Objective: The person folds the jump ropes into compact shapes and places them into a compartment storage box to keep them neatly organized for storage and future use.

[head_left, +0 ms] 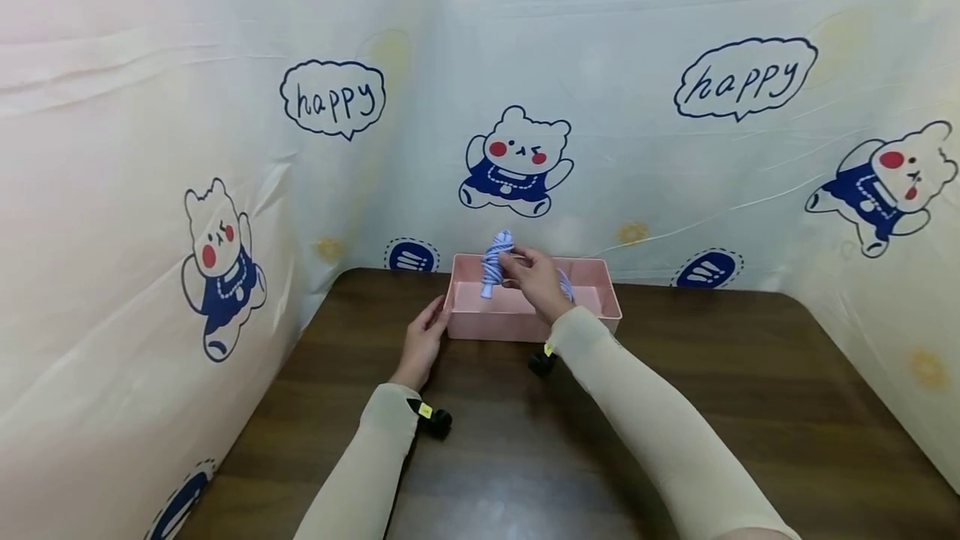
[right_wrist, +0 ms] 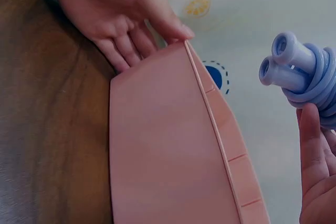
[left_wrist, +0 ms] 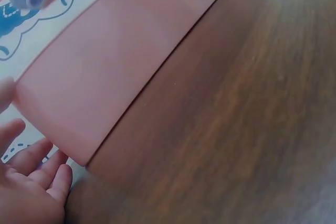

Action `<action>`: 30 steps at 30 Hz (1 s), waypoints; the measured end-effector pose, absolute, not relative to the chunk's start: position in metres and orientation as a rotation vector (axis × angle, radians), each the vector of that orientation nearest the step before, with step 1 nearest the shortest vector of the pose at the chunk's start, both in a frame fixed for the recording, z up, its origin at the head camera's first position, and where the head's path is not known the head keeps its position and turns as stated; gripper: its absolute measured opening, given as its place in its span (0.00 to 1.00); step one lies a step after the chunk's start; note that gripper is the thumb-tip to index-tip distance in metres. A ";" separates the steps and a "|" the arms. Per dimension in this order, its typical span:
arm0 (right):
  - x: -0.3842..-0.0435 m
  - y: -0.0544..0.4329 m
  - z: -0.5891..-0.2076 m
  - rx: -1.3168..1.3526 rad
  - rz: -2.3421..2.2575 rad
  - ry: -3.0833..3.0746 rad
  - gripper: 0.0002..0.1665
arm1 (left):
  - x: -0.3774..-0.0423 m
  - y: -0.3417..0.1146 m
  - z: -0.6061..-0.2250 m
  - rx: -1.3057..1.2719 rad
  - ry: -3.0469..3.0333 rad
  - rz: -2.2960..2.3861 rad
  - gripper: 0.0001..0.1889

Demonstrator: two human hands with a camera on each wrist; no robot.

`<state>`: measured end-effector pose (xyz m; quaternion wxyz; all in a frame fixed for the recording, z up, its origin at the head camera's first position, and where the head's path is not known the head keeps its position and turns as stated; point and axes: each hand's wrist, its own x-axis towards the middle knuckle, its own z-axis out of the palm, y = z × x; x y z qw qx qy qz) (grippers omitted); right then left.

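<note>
My right hand (head_left: 537, 280) pinches a light-blue jump rope (head_left: 495, 263), its cord wound round its two handles. The bundle is held upright above the pink box (head_left: 491, 326), and its handle ends (right_wrist: 283, 64) face the right wrist camera. More light-blue cord (head_left: 566, 283) shows inside the box, partly hidden behind my right wrist. My left hand (head_left: 422, 343) rests against the box's left end. In the right wrist view its thumb touches the top corner, with the other fingers along the end wall (right_wrist: 147, 69).
The long, shallow box stands at the far side of a dark wooden table (head_left: 480, 440). Right behind the table hangs a pale curtain (head_left: 600, 157) printed with bears and words; it also runs along both sides. Each wrist carries a small black camera (head_left: 438, 423).
</note>
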<state>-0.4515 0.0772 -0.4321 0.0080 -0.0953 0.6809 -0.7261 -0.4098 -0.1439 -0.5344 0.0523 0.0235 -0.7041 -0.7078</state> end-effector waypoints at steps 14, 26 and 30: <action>-0.493 0.061 -0.453 -0.225 -2.181 2.149 0.36 | -0.409 -0.133 -0.541 0.027 -2.164 -2.096 0.26; -0.515 0.044 -0.467 -0.189 -2.071 2.198 0.29 | -0.410 -0.141 -0.536 0.069 -2.138 -2.111 0.26; -0.519 0.040 -0.470 -0.169 -1.984 2.231 0.23 | -0.410 -0.142 -0.534 0.073 -2.153 -2.104 0.25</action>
